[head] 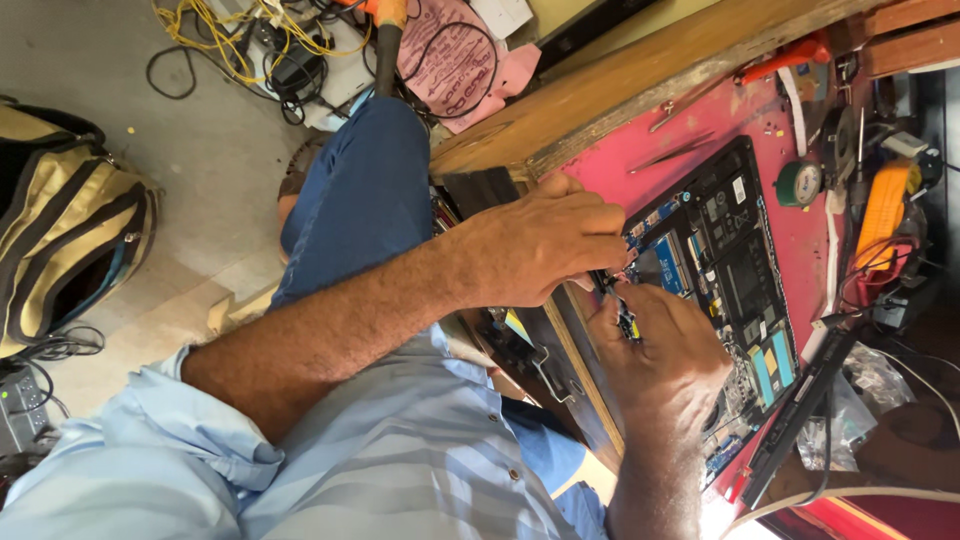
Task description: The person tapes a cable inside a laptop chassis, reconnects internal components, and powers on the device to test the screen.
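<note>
Red workbench: both hands' fingers pinch a slim tool over a laptop's circuit board.

Head view rotated sideways. Daylight even, moderately bright, soft shadows. Blown-out glare patch at bottom edge near the pink bench mat. Right edge dim. Slight softness throughout; corners mildly stretched.

Repair workshop, probably: opened laptop, tweezers
</note>
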